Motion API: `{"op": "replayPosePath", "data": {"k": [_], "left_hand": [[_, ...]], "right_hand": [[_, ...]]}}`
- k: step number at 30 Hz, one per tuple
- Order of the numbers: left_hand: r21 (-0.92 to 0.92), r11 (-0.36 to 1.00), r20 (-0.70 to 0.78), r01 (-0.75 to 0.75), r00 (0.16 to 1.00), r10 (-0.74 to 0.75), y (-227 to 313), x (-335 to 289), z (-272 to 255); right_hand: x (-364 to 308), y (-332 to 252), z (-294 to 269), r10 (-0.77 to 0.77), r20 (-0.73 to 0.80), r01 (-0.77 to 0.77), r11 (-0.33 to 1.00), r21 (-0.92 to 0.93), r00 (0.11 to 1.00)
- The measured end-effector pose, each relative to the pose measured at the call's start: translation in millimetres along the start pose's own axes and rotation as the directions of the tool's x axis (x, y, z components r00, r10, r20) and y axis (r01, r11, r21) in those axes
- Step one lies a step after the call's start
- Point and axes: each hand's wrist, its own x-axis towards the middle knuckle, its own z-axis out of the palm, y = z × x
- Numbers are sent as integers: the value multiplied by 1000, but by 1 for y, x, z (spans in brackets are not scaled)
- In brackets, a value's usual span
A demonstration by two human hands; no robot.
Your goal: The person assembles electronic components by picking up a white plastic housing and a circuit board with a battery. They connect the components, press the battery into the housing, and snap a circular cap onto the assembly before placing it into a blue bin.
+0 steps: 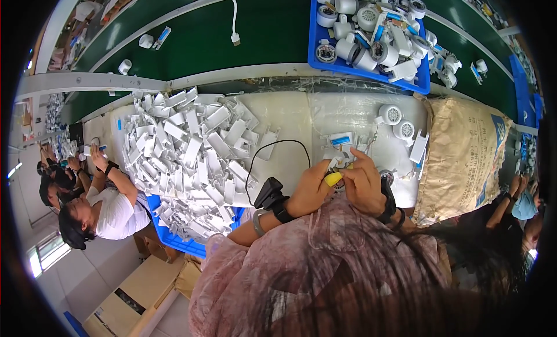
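Small item (333,178) (kind unclear): yellow.
Nearest housing (340,141): white, blue strip.
Heaped housings (191,145): white.
Upper bin (365,78): blue.
Conveyor belt (272,35): dark green.
Paper sack (455,157): tan, blue panel.
Wearer's blouse (255,279): dusty pink, mottled.

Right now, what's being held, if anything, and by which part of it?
A small yellow piece seems held between left hand and right hand; its gripped part is hidden. Whether the white part beyond it is held can't be told.
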Motion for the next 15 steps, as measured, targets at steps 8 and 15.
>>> {"op": "replayPosePath", "data": {"k": [8, 15], "left_hand": [[84, 985, 8, -150, 989, 150, -8, -2, -1], [104, 984, 51, -147, 988, 143, -13, -2, 0]], "right_hand": [[-6, -5, -2, -16, 5, 16, 1000, -27, 1000], [-1, -10, -10, -54, 13, 55, 997, -46, 998]]}}
